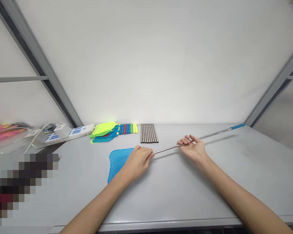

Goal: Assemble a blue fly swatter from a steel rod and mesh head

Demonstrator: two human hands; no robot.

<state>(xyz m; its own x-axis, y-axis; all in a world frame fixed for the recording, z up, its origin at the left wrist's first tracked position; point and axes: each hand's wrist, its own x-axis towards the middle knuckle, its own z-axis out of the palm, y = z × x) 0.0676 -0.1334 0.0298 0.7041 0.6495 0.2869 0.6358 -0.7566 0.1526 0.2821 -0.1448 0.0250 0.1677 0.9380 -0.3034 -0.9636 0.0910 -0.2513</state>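
A blue fly swatter [117,160] with a long extended metal rod slants across the table, its perforated head on the left and its blue grip [238,126] at the far right. My left hand [139,161] is closed around the neck where head and rod meet, hiding that joint and part of the head. My right hand [193,150], palm turned up, holds the rod [167,149] near its middle between curled fingers and thumb. The grip end is raised off the tabletop, and the rod casts a thin shadow below.
Behind the left hand lie stacked yellow, green and blue swatter heads [104,129], a row of coloured grips [128,128] and several metal tubes [149,133]. A power strip [80,130] with plugs and plastic-bagged items [7,136] sit at the left. A white wall [161,65] closes the back.
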